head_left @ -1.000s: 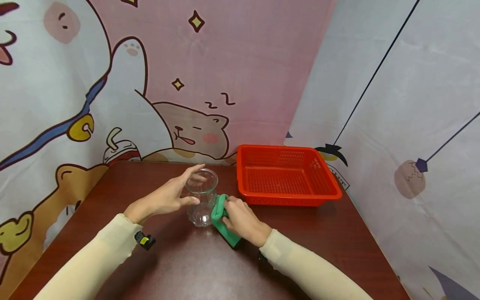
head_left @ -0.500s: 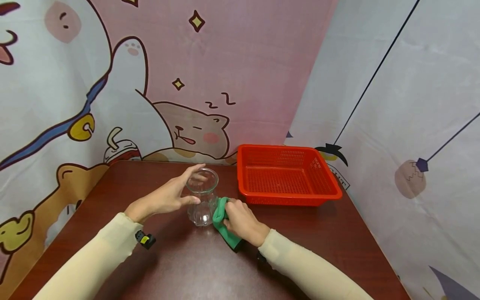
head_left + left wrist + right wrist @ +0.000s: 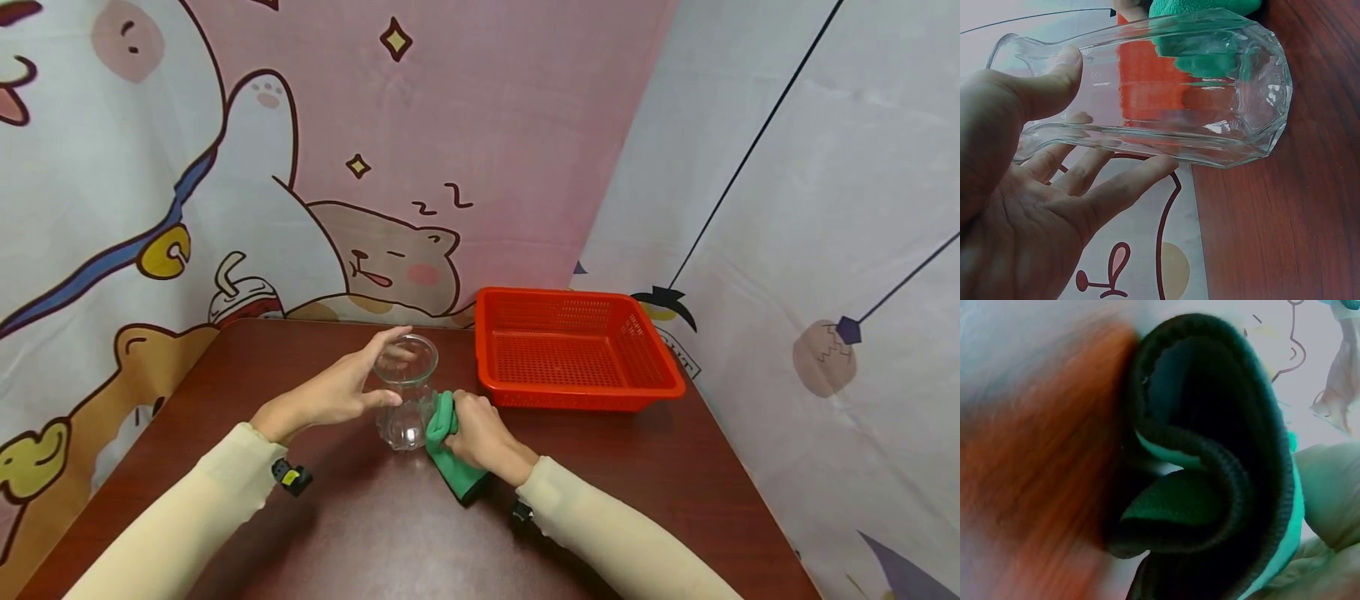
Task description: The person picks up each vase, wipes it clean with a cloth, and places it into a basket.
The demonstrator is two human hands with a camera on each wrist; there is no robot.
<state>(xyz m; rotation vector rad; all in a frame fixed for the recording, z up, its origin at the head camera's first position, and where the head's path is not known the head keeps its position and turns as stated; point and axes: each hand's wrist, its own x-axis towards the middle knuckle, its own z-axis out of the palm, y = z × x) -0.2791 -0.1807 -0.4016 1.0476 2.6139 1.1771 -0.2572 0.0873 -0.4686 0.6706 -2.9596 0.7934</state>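
A clear glass vase (image 3: 406,417) with a flared rim and faceted sides stands upright on the table. My left hand (image 3: 337,393) holds it near the neck, thumb on one side and the other fingers round the far side, as the left wrist view of the vase (image 3: 1260,103) also shows. On the vase's right side my right hand (image 3: 483,433) grips a green cloth (image 3: 459,477) with a dark edge, bunched against the lower glass. The loose end hangs toward the tabletop. In the right wrist view the folded cloth (image 3: 1179,500) fills the middle and hides the vase.
A red perforated plastic basket (image 3: 577,390) sits at the back right of the dark reddish-brown table (image 3: 360,533), just beyond my right hand. Cartoon-printed curtains (image 3: 517,167) hang behind and to the right, close to the table's edges.
My right hand and the cloth shift slightly against the vase's side, and the cloth's loose end swings a little downward. The left hand and vase stay in place.
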